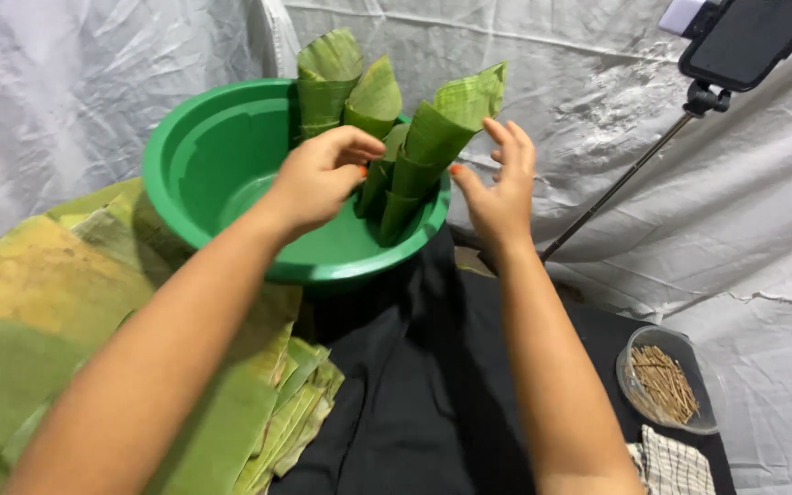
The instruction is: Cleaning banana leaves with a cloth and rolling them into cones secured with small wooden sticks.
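Hands [323, 179] [501, 188] flank leaf cones [423, 147], bases hidden inside green basin [203, 156].

We see green leaf cones [396, 137] standing upright in the green basin [203, 156], just beyond our left fingertips [359, 151] and beside our right fingers [511, 147].

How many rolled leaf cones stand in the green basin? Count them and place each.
4, maybe more hidden: a tall leaf cone at the back, a second beside it, a third rightmost, a fourth low by the left hand.
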